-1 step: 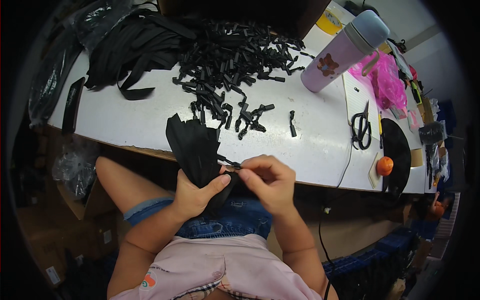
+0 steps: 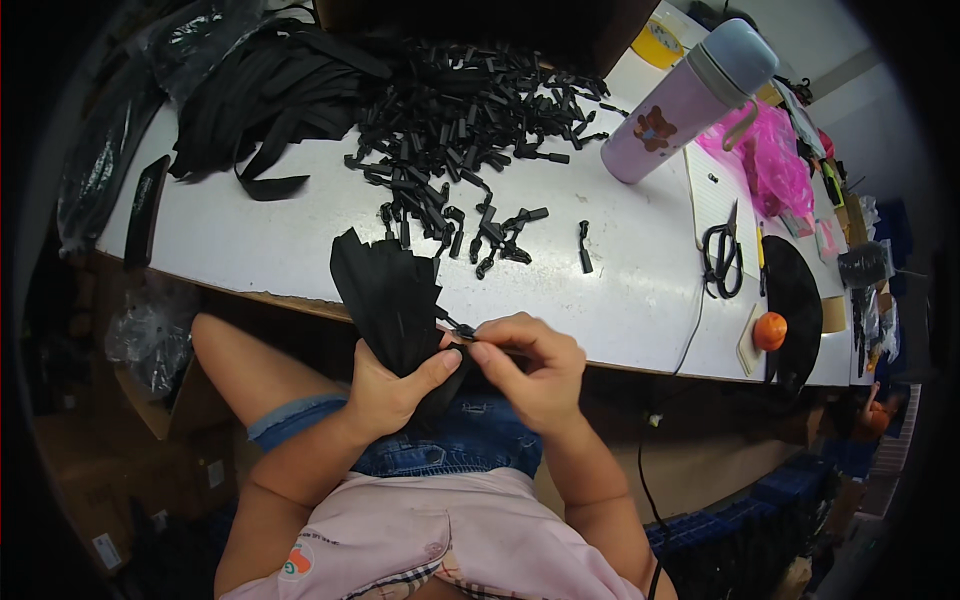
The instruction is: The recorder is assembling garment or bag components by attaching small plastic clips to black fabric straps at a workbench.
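My left hand (image 2: 392,388) is closed round a fanned bundle of black zipper strips (image 2: 385,295) above my lap, thumb across the front. Just right of it, my right hand (image 2: 535,368) pinches a small black zipper slider (image 2: 463,331) with a pull. The slider is at the strips' edge by my left thumb; whether it is threaded on a strip I cannot tell. Beyond my hands, a heap of black zipper sliders with pulls (image 2: 460,120) covers the table's far middle. One lone slider (image 2: 585,248) lies right of the heap.
The white table (image 2: 330,225) ends just in front of my lap. More black strips (image 2: 265,90) lie at far left. On the right are a lilac bottle (image 2: 670,115), black scissors (image 2: 722,255), a notebook (image 2: 708,205), an orange fruit (image 2: 770,331) and a pink plastic bag (image 2: 770,165).
My right hand has moved slightly left with the zipper slider, closer to my left thumb. My left hand and the strips have hardly moved.
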